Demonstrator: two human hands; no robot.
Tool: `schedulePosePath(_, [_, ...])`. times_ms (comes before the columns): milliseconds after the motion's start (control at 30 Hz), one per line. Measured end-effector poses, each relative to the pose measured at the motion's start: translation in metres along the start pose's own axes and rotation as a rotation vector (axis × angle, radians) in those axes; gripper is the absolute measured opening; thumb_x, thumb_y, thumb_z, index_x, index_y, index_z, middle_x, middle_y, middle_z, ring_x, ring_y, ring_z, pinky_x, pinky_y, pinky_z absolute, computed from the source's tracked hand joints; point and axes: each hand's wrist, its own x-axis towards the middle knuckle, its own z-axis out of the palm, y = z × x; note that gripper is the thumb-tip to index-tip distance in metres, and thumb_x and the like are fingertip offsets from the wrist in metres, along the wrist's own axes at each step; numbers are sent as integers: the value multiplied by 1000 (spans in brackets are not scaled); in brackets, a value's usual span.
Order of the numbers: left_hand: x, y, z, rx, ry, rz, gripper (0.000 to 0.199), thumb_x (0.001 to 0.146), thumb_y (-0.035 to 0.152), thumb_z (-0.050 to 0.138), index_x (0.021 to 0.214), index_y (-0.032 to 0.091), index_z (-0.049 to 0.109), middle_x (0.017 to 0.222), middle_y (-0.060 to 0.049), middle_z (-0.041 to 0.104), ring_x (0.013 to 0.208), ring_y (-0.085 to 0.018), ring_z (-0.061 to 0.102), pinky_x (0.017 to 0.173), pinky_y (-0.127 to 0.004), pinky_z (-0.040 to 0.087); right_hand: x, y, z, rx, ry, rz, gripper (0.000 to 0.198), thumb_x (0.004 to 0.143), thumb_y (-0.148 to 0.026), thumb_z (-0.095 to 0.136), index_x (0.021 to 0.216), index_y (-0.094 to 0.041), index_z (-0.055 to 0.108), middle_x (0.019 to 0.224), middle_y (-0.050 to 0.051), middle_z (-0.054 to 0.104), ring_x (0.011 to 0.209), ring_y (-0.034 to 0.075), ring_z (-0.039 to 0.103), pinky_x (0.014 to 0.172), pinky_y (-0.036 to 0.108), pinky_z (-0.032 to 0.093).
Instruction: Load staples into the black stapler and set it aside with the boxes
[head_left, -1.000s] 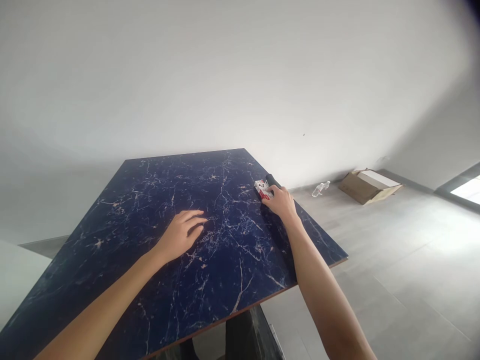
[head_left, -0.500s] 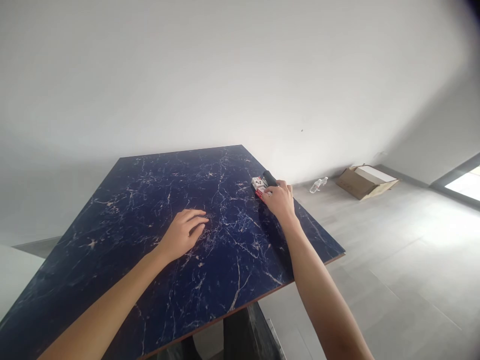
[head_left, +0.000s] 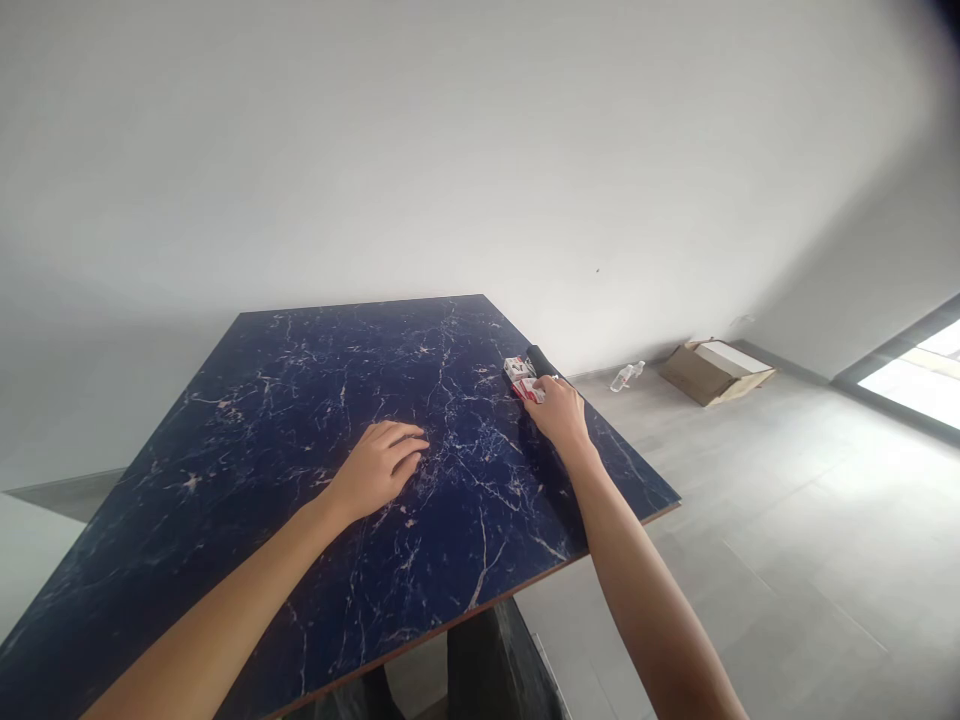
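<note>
My left hand [head_left: 382, 465] is over the middle of the blue marbled tabletop [head_left: 360, 370], its fingers stretched out and slightly bent, holding nothing. Near the table's right edge, my right hand [head_left: 559, 412] curls round a small red-and-white box [head_left: 523, 378], with the thumb against its near side. Close beside this box lies a black object [head_left: 538, 358] with a shiny metal part, possibly a stapler. My right fingers hide part of both.
On the floor to the right, a clear plastic bottle [head_left: 627, 376] lies near the wall, with an open cardboard box [head_left: 709, 372] beyond it. A grey wall [head_left: 360, 150] rises behind the table. My dark-clothed legs [head_left: 495, 660] are below its front edge.
My left hand has shifted slightly right over the tabletop. My right hand has drawn back a little, leaving more of the red-and-white box showing. The view has turned slightly right.
</note>
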Motion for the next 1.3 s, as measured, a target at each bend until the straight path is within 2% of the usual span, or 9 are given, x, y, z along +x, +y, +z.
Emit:
schedulePosePath(167, [0,0,1,5,-10,5,34,105,30,43,123,28,71,132,-6,67,124,-27,57,108,-53,44,0,7,-2,124,2,39,27,81,-30,64,106,-21,69,107,8,71,94,24,64,78,31,42])
schedulePosePath(400, [1,0,1,3,-17,14,32,104,30,44,121,27,72,131,-6,67,123,-27,58,107,-53,44,3,17,-7,384,134,115,30,76,-31,67,103,-22,73,106,8,71,95,25,64,87,36,46])
schedulePosePath(467, [0,0,1,3,-17,9,32,104,29,44,121,27,72,132,-6,67,124,-27,58,107,-53,44,-1,18,-13,633,148,204,42,73,-33,72,113,-20,71,108,9,72,95,24,65,88,37,49])
schedulePosePath(567, [0,1,0,-4,-15,4,33,104,30,44,121,28,72,132,-6,67,124,-28,58,108,-55,44,-20,23,-25,1190,182,337,61,71,-36,78,126,-18,63,106,8,73,93,21,68,89,38,53])
schedulePosePath(700, [0,2,0,-10,-26,9,36,104,31,42,122,29,73,131,-7,67,123,-29,59,108,-56,45,-63,37,-39,1627,263,434,54,71,-33,82,121,-20,64,107,7,74,99,21,71,93,43,58])
schedulePosePath(800, [1,2,1,-8,-22,11,36,104,31,42,121,29,73,130,-7,67,122,-28,59,107,-54,46,-90,49,-44,1701,356,480,42,72,-30,81,111,-20,67,111,8,73,104,23,71,91,46,62])
schedulePosePath(933, [1,1,2,6,-22,10,34,104,30,43,121,29,73,132,-6,67,123,-27,58,108,-52,45,-109,61,-51,1688,524,525,38,71,-22,81,106,-21,67,107,3,70,99,17,71,90,35,63])
schedulePosePath(1167, [1,1,2,15,-24,17,33,104,28,43,120,28,72,131,-5,67,122,-27,58,107,-49,45,-129,64,-90,1648,971,431,29,79,-20,80,106,-25,71,111,0,65,99,12,68,89,23,63])
schedulePosePath(1300, [1,1,1,18,-24,16,33,104,28,43,121,29,72,131,-5,66,123,-27,58,106,-50,45,-135,60,-102,1678,987,440,25,83,-20,77,106,-29,71,113,-3,65,100,9,67,90,17,61])
